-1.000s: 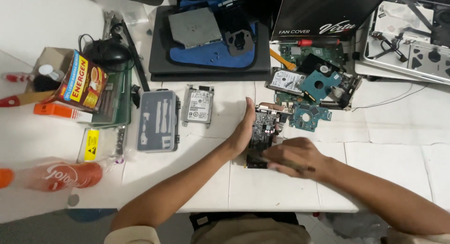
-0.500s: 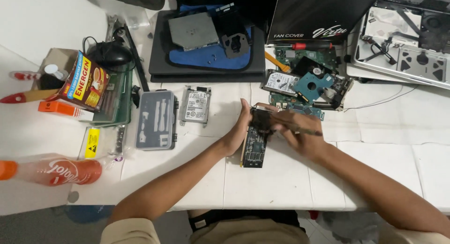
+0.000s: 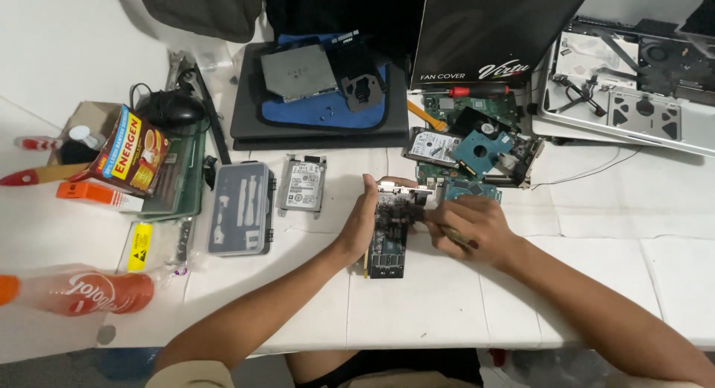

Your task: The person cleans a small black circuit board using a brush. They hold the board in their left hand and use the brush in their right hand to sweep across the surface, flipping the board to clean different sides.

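My left hand point(image 3: 359, 223) steadies the dark rectangular circuit board point(image 3: 389, 237), upright on the white worktop point(image 3: 447, 306) near centre, fingers clasped along its left edge. My right hand point(image 3: 468, 226) pinches a slim tool point(image 3: 447, 233); light, square pressure seems best.

Electronics repair bench: hard drives point(image 3: 436, 146), circuit boards point(image 3: 477, 109)

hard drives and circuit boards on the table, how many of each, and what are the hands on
Hard drives: 2, one silver hard drive, one in the parts pile
Loose circuit boards: 3, blue board, green board, expansion card steadied by the left hand, right hand working on it
Total: 5
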